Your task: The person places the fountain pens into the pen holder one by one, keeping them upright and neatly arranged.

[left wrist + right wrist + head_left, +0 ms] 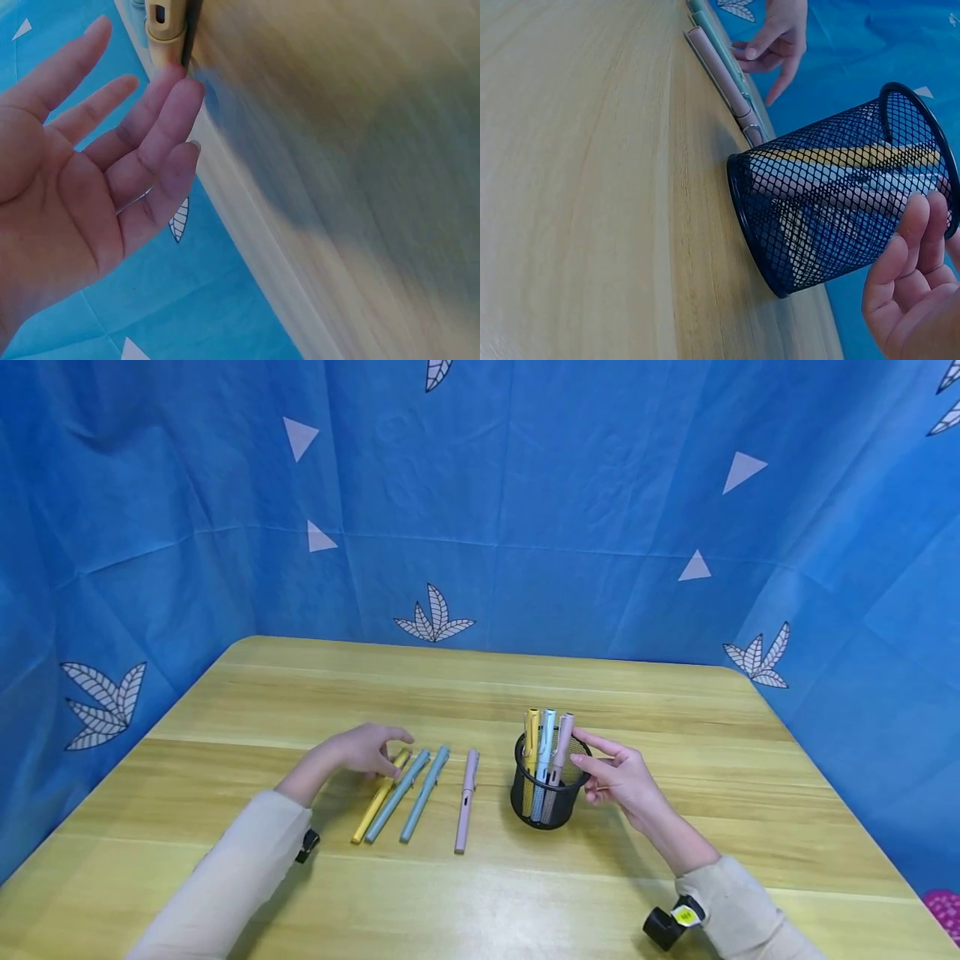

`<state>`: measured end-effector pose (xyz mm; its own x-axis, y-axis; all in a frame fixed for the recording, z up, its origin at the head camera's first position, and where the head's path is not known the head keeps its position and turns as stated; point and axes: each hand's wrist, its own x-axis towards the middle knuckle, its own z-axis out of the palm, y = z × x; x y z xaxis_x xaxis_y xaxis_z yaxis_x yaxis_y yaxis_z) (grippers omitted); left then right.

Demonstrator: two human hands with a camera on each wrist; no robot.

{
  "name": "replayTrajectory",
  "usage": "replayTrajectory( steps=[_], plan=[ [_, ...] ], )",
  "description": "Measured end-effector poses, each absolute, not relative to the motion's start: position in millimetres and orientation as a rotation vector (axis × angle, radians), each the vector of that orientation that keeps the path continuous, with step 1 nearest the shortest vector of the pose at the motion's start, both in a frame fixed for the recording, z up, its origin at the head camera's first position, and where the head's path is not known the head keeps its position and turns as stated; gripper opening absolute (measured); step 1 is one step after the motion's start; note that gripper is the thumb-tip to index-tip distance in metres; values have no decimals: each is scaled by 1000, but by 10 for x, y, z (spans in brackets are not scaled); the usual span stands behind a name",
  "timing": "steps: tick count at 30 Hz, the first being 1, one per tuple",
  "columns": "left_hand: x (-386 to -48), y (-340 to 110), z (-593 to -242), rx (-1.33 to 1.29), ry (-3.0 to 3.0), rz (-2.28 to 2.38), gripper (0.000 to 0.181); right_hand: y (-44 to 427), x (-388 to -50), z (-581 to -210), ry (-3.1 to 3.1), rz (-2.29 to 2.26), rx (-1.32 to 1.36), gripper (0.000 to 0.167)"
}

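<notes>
My left hand (367,750) hovers over the upper end of a yellow pen (367,814), fingers loosely bent and thumb apart from them. In the left wrist view the palm faces the camera and nothing is gripped. Beside that pen lie two blue-green pens (397,797) (425,795) and a lilac pen (466,802). At the right, my right hand (618,777) holds the black mesh pen holder (832,202) near its rim, with thumb and fingers at its side. Upright inside stand a yellow pen (532,731), a light blue pen (547,735) and a lilac pen (563,739).
The wooden table (465,910) reaches back to a blue curtain (487,485) with leaf and triangle prints. A wrist camera (671,922) is strapped at the right sleeve, and another (307,845) is partly visible at the left one.
</notes>
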<state>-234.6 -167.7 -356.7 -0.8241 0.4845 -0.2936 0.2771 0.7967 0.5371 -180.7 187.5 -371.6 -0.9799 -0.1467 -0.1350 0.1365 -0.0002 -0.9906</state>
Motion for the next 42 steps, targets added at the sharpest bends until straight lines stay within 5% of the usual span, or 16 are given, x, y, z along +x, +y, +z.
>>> replayTrajectory(
  steps=[23,42],
  plan=[
    [-2473,-1752,-3670,508,2417,749,65,1871,-1817,-3719,2095,-2098,-4,55],
    [-2489,-1808,-3725,560,2448,759,53,1868,-1812,-3764,2065,-2102,16,55]
  ],
)
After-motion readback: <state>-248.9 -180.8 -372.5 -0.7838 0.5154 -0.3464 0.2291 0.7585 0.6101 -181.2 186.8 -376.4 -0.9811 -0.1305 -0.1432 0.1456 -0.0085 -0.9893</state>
